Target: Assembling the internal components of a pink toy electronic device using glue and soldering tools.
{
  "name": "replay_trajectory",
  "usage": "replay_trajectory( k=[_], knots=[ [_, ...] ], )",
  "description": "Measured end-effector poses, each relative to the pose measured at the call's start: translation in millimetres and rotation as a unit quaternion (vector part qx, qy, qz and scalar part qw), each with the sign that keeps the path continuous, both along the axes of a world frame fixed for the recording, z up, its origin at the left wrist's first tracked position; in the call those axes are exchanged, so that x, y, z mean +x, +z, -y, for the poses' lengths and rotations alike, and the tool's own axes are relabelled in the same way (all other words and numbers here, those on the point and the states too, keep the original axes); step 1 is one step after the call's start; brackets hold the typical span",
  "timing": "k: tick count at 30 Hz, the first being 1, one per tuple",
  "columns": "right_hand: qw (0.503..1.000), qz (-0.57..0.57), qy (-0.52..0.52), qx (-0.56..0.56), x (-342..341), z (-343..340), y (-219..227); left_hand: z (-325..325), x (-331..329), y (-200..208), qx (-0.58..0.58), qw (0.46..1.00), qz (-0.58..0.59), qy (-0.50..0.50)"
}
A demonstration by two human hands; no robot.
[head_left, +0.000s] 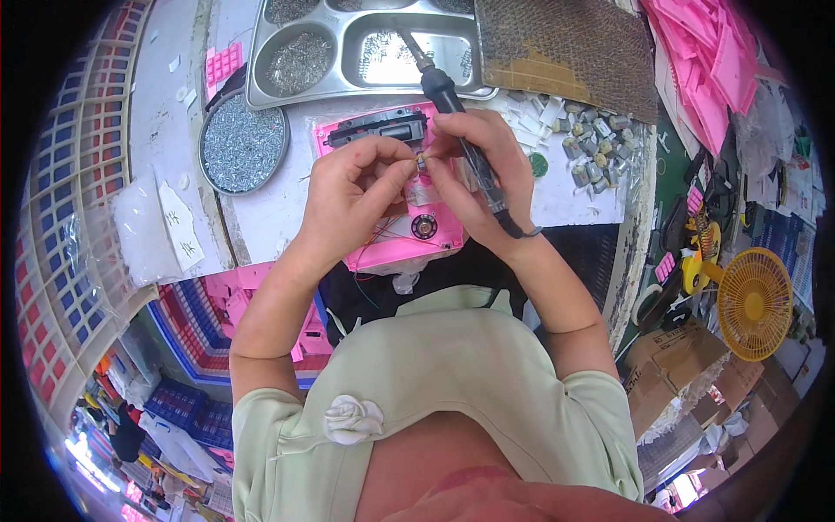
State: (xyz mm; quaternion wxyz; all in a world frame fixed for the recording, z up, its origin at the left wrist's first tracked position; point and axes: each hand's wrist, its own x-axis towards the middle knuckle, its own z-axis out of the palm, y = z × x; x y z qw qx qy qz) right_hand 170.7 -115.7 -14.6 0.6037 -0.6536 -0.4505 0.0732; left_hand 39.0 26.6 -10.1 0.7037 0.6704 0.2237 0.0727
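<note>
My left hand (352, 187) and my right hand (483, 170) meet over a pink plastic housing (396, 248) lying on the white bench. Between the fingertips of both hands is a small metal part (421, 162) with thin wires trailing down. My right hand also carries a black electric screwdriver (452, 104), its shaft pointing up and away toward the steel tray. A black component (378, 129) sits at the housing's far end, and a small round speaker (424, 227) lies inside it near me.
A steel compartment tray (339, 39) of screws stands behind the housing. A round dish of screws (242, 143) is at left. Small motors (591, 143) are scattered at right, pink parts (704, 70) piled far right. A yellow fan (755, 300) stands low right.
</note>
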Motion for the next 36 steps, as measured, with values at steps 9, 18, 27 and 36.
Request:
replay_trajectory(
  k=[9, 18, 27, 36],
  knots=[
    [0.995, 0.090, -0.039, -0.004, 0.2, 16.3, -1.2, 8.4, 0.7, 1.0, 0.278, 0.960, 0.041, 0.004],
    [0.980, -0.176, -0.054, -0.079, 17.3, 122.9, 10.9, 18.3, 14.1, -10.1, 0.584, 0.810, 0.058, 0.007],
    [0.994, -0.065, -0.007, -0.089, 11.1, 106.7, 7.6, 20.7, 16.6, -8.7, 0.597, 0.802, 0.033, -0.009],
    [0.995, -0.031, 0.015, -0.090, 16.2, 102.1, 7.3, 22.2, 16.9, -10.2, 0.604, 0.796, 0.030, -0.008]
  ],
)
